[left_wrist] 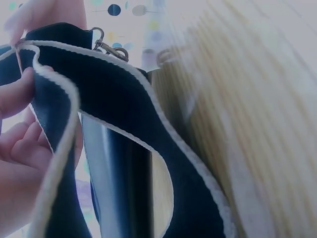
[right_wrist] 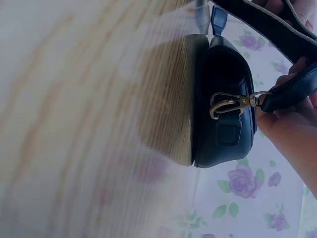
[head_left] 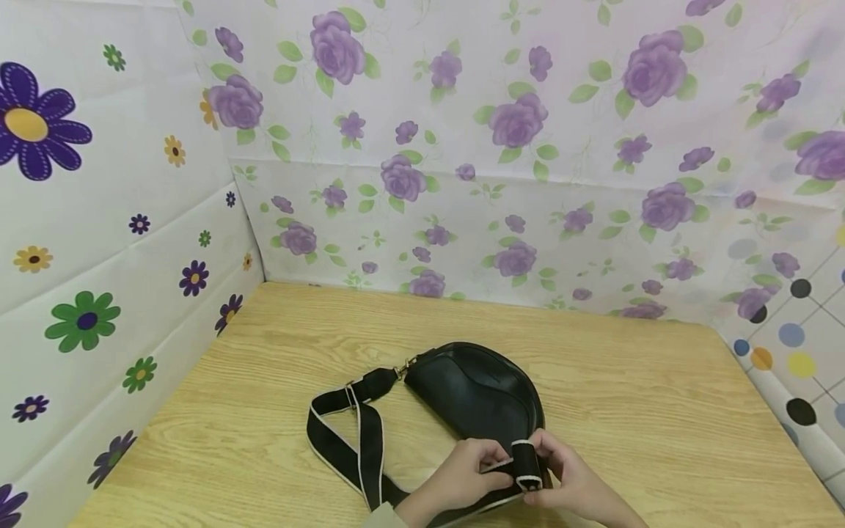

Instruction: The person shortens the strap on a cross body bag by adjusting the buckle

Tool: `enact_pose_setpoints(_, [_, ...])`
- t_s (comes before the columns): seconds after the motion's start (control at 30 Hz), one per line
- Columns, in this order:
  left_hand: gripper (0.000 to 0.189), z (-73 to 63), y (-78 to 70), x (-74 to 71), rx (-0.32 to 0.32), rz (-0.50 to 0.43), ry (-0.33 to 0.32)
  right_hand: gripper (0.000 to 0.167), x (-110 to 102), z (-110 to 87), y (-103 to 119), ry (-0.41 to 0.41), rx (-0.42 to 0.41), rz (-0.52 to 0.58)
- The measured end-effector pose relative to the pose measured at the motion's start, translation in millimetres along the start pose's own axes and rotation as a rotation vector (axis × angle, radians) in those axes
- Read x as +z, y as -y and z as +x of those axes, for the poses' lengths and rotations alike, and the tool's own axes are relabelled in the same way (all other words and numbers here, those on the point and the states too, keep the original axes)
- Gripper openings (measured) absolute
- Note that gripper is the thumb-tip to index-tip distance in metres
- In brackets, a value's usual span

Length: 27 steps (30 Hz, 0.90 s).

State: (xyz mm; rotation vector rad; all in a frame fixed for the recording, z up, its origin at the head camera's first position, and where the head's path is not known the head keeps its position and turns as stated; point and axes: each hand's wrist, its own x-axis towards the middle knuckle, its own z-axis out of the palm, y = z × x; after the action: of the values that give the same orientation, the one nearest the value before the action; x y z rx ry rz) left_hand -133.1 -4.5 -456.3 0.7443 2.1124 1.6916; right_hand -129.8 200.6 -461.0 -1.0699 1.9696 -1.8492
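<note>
A black half-moon handbag (head_left: 472, 392) lies on the table with its curved side away from me. Its black shoulder strap (head_left: 372, 447), edged in white, loops out to the left and back under my hands. My left hand (head_left: 458, 473) pinches the strap between thumb and fingers near the bag's right end. Just beside it, my right hand (head_left: 571, 480) grips a folded part of the strap. In the right wrist view, a gold snap hook (right_wrist: 242, 102) joins the strap's leather end (right_wrist: 290, 94) to the bag, with the right fingers behind that end.
The wooden table (head_left: 660, 396) extends around the bag. Behind it hangs a floral cloth (head_left: 422, 220). Flower-printed sheeting (head_left: 132, 257) stands at the left, and a dotted sheet (head_left: 799, 352) at the right.
</note>
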Motion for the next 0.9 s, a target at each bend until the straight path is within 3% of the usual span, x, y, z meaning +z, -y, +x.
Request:
enact_pose_setpoints(0.43, [0.006, -3.1, -1.5, -3.8, -0.015, 0.076, 0.026, 0.033, -1.0, -3.2, -4.1, 0.047, 0.021, 0.006])
enact_pose_setpoints(0.9, [0.005, -4.1, -0.6, -4.3, -0.014, 0.044, 0.045, 0.034, -2.8, -5.3, -3.3, 0.051, 0.066, 0.021])
